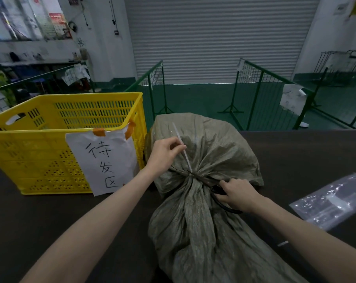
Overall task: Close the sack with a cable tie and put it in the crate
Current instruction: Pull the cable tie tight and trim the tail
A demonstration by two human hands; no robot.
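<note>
A grey-green woven sack (203, 201) is laid on the dark counter (71, 221), just beside the yellow slotted crate (50, 152) at its left, on whose wall a handwritten paper sign (103, 160) is taped. The neck of the sack is gathered and cinched by a white cable tie (183, 150), whose free tail is held up and away from the knot. That tail is pinched between the closed fingers (178, 147) of the left hand (165, 154). The right hand (238, 195) is closed on the dark handles of what is judged to be a pair of scissors (220, 190), their blades laid at the cinch, touching or just beside the tie's base; which cannot be told. A clear plastic bag (332, 203) is seen lying well apart on the right.

The sack is judged soft, bulky and slumping, its woven cloth somewhat slippery. It would best be taken hold of at the tied neck, with the body supported from below, for lifting over the crate's rim.
</note>
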